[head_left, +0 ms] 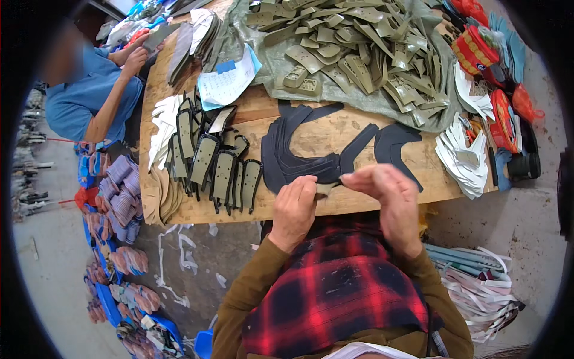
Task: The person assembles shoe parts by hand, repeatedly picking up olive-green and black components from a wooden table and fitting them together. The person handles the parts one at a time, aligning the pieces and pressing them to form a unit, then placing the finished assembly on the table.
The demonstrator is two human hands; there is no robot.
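While a co-worker [98, 90] in a blue shirt is handling a grey piece [158, 39] far left of the black curved stack [276, 155], the camera wearer is working at the desk [442, 182] by that stack's near side. Just left of the stack, perforated olive plates with black edging [206, 158] are leaning together close to the desk's edge; a nudge from the left sleeve [248, 290] could be tipping some off. Behind those plates, left of the stack, a paper sheet [230, 84] is curling upward and could be sliding if brushed. At the stack's near edge, the left hand [293, 206] is clamping its fingers on a small olive piece [324, 189], which is sitting between both hands. A loose pinch is looking like the main risk: the piece could be twisting free under a pull. Dragging knuckles could also be shifting the stack's loose layers. To the stack's near right, the right hand [394, 200] is curling toward the piece, but blur is hiding whether its fingertips are gripping or apart. Right of the stack, a separate black curved piece [391, 149] is lying behind that hand, where a careless sweep could be knocking it askew.
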